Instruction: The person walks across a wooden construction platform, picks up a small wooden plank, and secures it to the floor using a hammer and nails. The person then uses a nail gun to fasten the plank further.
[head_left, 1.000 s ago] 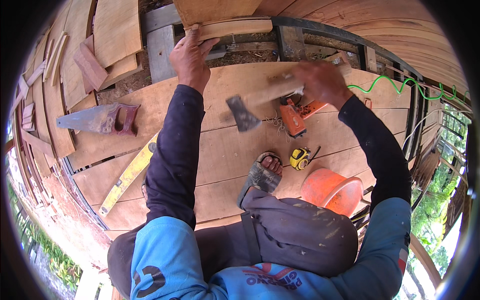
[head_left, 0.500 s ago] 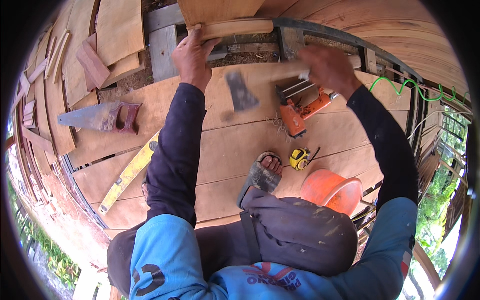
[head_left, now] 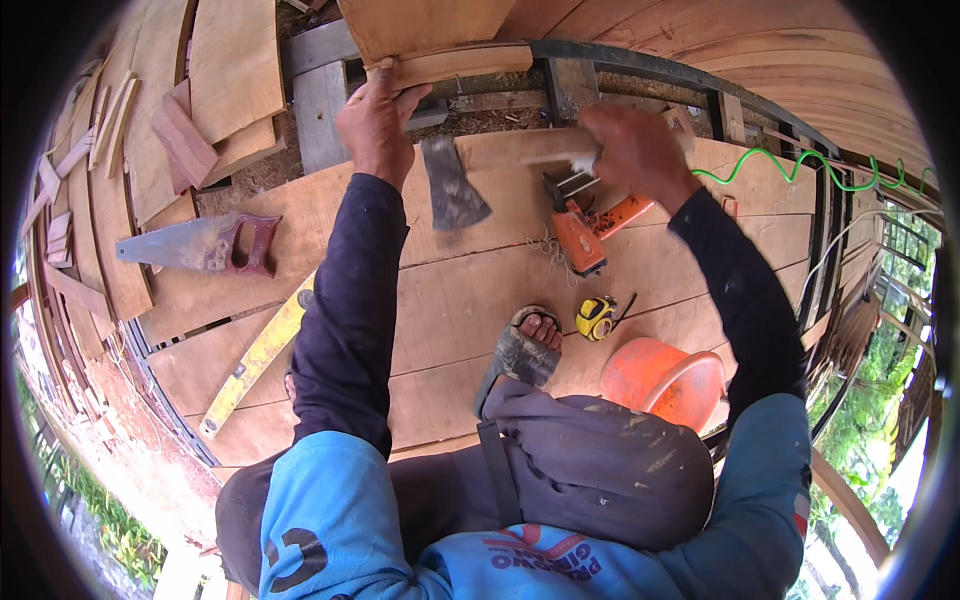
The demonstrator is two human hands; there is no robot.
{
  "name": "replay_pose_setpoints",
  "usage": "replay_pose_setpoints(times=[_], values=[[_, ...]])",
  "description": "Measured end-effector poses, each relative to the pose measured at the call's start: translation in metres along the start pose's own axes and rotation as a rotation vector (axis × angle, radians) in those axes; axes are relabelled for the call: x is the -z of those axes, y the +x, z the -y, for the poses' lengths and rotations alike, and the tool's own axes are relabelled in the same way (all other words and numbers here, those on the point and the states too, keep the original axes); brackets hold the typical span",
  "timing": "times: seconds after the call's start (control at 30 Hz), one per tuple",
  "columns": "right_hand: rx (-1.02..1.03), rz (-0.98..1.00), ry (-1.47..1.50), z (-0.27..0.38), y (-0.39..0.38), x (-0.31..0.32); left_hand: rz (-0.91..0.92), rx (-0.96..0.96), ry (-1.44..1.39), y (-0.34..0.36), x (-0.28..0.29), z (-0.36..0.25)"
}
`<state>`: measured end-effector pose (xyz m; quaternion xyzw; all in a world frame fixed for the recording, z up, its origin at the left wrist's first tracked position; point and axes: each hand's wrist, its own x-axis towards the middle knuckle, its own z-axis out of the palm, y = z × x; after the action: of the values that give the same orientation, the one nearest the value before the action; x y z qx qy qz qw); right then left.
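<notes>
My left hand (head_left: 376,128) grips a narrow wooden strip (head_left: 475,62) at the lower edge of an upright board (head_left: 420,22). My right hand (head_left: 635,145) holds an axe by its wooden handle, with the dark head (head_left: 452,185) to the left, just right of my left forearm and over the planked floor (head_left: 440,300). An orange nail gun (head_left: 580,238) lies below the handle, partly hidden, with a yellow tape measure (head_left: 597,318) below it.
A handsaw (head_left: 185,250) and a yellow spirit level (head_left: 250,365) lie at the left, with loose boards (head_left: 230,70) above. An orange bucket (head_left: 640,375) sits beside my right knee. A green coiled hose (head_left: 760,160) runs off rightward. An open framework with a gap (head_left: 500,100) spans the top.
The axe head has moved up and to the left, closer to my left hand, as my right arm shifted. My left hand stays on the strip.
</notes>
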<state>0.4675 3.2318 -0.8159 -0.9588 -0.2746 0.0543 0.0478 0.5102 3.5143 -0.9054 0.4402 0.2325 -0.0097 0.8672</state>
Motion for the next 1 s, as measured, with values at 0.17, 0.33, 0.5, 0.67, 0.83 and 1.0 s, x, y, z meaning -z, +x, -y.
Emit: replay_pose_setpoints(times=[0.17, 0.33, 0.5, 0.67, 0.83, 1.0], values=[[-0.210, -0.005, 0.213, 0.054, -0.035, -0.021, 0.074, 0.008, -0.003, 0.002, 0.008, -0.002], [-0.354, -0.078, 0.491, 0.081, -0.065, -0.035, 0.098, 0.078, 0.010, -0.001, 0.006, -0.007], [-0.388, -0.073, 0.403, 0.072, -0.079, -0.041, 0.125, 0.106, 0.049, -0.002, 0.008, -0.010], [-0.006, -0.093, 0.043, 0.031, -0.068, -0.023, 0.131, 0.132, 0.145, 0.000, 0.010, -0.014], [0.166, 0.144, -0.096, -0.001, -0.023, -0.002, 0.097, 0.090, 0.111, 0.003, 0.013, -0.010], [-0.136, -0.005, 0.022, -0.015, -0.014, -0.011, 0.185, -0.030, 0.179, 0.006, 0.016, -0.006]])
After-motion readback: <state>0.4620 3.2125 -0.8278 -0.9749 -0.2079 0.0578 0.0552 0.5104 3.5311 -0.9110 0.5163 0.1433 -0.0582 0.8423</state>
